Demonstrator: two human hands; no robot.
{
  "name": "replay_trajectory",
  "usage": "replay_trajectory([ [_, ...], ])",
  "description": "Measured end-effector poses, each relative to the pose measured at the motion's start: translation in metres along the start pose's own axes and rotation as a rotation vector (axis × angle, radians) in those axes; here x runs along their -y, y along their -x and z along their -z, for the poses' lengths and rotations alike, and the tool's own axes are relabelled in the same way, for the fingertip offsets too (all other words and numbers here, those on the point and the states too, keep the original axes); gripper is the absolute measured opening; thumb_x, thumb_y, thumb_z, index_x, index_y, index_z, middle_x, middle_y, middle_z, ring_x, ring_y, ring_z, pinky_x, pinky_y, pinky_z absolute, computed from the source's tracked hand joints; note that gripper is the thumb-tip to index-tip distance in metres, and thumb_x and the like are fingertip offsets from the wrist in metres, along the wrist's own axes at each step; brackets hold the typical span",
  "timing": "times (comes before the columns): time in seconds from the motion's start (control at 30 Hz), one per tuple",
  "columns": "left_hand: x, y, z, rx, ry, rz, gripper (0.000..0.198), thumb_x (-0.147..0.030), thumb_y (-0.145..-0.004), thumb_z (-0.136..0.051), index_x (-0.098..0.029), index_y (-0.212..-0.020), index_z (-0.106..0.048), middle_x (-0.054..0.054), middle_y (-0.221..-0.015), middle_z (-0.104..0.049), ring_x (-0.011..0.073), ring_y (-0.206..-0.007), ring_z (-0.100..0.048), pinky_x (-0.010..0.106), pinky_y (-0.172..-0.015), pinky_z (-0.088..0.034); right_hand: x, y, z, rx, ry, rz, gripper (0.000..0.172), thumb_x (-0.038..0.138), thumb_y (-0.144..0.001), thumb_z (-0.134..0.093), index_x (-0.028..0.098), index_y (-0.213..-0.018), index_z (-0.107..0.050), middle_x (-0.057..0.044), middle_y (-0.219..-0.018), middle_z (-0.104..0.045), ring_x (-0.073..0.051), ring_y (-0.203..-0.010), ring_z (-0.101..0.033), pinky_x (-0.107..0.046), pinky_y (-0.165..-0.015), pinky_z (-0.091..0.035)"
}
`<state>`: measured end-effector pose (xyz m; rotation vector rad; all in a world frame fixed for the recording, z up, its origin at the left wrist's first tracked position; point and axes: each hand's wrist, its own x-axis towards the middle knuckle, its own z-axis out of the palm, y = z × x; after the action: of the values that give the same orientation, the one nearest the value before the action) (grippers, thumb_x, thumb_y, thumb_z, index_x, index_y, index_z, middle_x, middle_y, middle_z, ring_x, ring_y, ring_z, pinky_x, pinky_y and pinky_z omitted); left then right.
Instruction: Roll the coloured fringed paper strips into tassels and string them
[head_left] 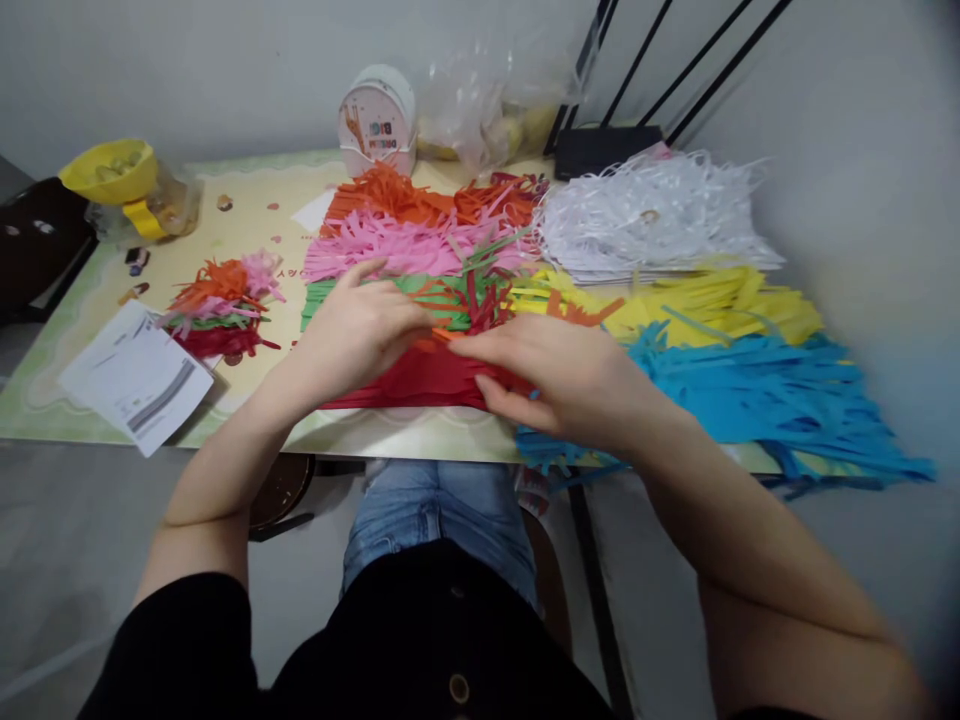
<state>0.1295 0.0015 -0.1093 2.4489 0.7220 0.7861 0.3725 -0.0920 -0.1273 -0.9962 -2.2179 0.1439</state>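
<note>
My left hand (371,320) and my right hand (566,375) meet above the middle of the table. A narrow orange paper strip (448,334) runs between their fingertips, and both hands are closed on it; part of the grip is hidden. More orange fringe (585,310) sticks out beyond my right hand. Under the hands lies a stack of red fringed paper (420,378), with green fringed paper (319,300) just behind it. Loose dark red and green strips (487,290) rest on top. Pink (375,245) and orange fringed paper (420,205) lie farther back.
White fringe (652,215), yellow fringe (720,305) and blue fringe (765,390) cover the right side. Mixed cut strips (225,305) and a printed paper (139,375) are at left. A yellow bowl (109,175), a round-topped box (377,120) and a plastic bag (487,100) stand behind.
</note>
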Motion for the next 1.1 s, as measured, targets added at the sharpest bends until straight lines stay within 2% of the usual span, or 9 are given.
replay_trajectory([
  [0.1, 0.002, 0.003, -0.007, -0.033, -0.102, -0.084, 0.012, -0.021, -0.089, -0.071, -0.031, -0.089, -0.078, -0.003, -0.082, -0.075, 0.0200, -0.096, -0.073, 0.065, -0.134, -0.014, 0.000, -0.005, 0.000, -0.048, -0.304, -0.323, 0.037, 0.045, -0.095, -0.069, 0.024, -0.125, -0.075, -0.008, -0.116, -0.080, -0.025, -0.105, -0.075, -0.038, -0.092, -0.061],
  [0.23, 0.002, 0.005, -0.016, -0.158, 0.026, -0.039, 0.006, -0.031, -0.087, -0.080, -0.030, -0.092, -0.077, -0.002, -0.092, -0.078, 0.0237, -0.107, -0.074, 0.066, -0.131, -0.024, -0.006, -0.019, -0.014, 0.111, -0.838, -0.550, 0.045, 0.063, -0.086, -0.076, 0.018, -0.088, -0.078, -0.006, -0.083, -0.080, -0.016, -0.069, -0.070, -0.027, -0.064, -0.055],
  [0.33, 0.008, 0.009, -0.026, -0.286, 0.090, 0.022, 0.018, -0.040, -0.084, -0.085, -0.028, -0.092, -0.075, 0.001, -0.093, -0.078, 0.0279, -0.114, -0.074, 0.069, -0.126, -0.034, -0.005, -0.023, -0.028, 0.063, -1.079, -0.622, 0.045, 0.061, -0.077, -0.085, 0.017, -0.081, -0.071, -0.003, -0.072, -0.077, -0.011, -0.056, -0.062, -0.022, -0.056, -0.049],
  [0.53, 0.013, 0.020, -0.060, -0.499, -0.023, 0.019, 0.016, -0.042, -0.096, -0.071, -0.027, -0.096, -0.078, 0.001, -0.098, -0.081, 0.0244, -0.109, -0.077, 0.061, -0.128, -0.035, 0.007, -0.027, -0.045, -0.185, -1.197, -0.542, 0.043, 0.055, -0.079, -0.086, 0.018, -0.089, -0.066, 0.001, -0.070, -0.074, -0.011, -0.066, -0.069, -0.023, -0.070, -0.056],
  [0.7, -0.008, 0.015, -0.074, -0.678, 0.236, 0.103, 0.021, -0.040, -0.100, -0.065, -0.026, -0.105, -0.081, 0.002, -0.106, -0.082, 0.0233, -0.110, -0.078, 0.052, -0.119, -0.050, 0.000, -0.039, -0.045, -0.236, -1.061, -0.407, 0.036, 0.054, -0.093, -0.071, 0.018, -0.099, -0.067, -0.002, -0.085, -0.076, -0.014, -0.083, -0.074, -0.027, -0.086, -0.059],
  [0.83, -0.015, -0.001, -0.080, -0.741, 0.393, 0.191, 0.029, -0.046, -0.097, -0.069, -0.023, -0.108, -0.082, 0.005, -0.105, -0.082, 0.0231, -0.106, -0.078, 0.040, -0.102, -0.061, 0.002, -0.046, -0.042, -0.284, -0.711, -0.362, 0.017, 0.032, -0.104, -0.053, 0.021, -0.114, -0.062, -0.004, -0.105, -0.076, -0.014, -0.096, -0.074, -0.026, -0.092, -0.057],
  [0.93, -0.012, -0.012, -0.082, -0.856, 0.388, 0.190, 0.020, -0.042, -0.094, -0.074, -0.024, -0.099, -0.083, 0.002, -0.098, -0.082, 0.0206, -0.102, -0.078, 0.035, -0.099, -0.061, 0.004, -0.049, -0.037, -0.251, -0.415, -0.299, 0.023, 0.024, -0.106, -0.044, 0.020, -0.123, -0.060, -0.009, -0.120, -0.074, -0.018, -0.110, -0.070, -0.032, -0.102, -0.055],
  [1.03, -0.007, -0.016, -0.066, -0.760, 0.442, 0.185, 0.023, -0.046, -0.095, -0.073, -0.025, -0.096, -0.081, 0.001, -0.090, -0.080, 0.0203, -0.094, -0.077, 0.033, -0.088, -0.062, -0.024, -0.047, -0.018, -0.193, -0.129, -0.216, 0.028, 0.027, -0.106, -0.046, 0.022, -0.127, -0.064, -0.009, -0.128, -0.074, -0.022, -0.121, -0.065, -0.040, -0.111, -0.049],
  [1.1, -0.004, -0.015, -0.045, -0.627, 0.532, 0.204, 0.031, -0.053, -0.093, -0.073, -0.023, -0.097, -0.079, 0.001, -0.082, -0.077, 0.0203, -0.085, -0.076, 0.033, -0.079, -0.062, -0.072, -0.038, 0.002, -0.204, 0.048, -0.315, 0.029, 0.029, -0.104, -0.051, 0.023, -0.127, -0.069, -0.009, -0.131, -0.074, -0.025, -0.124, -0.064, -0.043, -0.112, -0.048],
])
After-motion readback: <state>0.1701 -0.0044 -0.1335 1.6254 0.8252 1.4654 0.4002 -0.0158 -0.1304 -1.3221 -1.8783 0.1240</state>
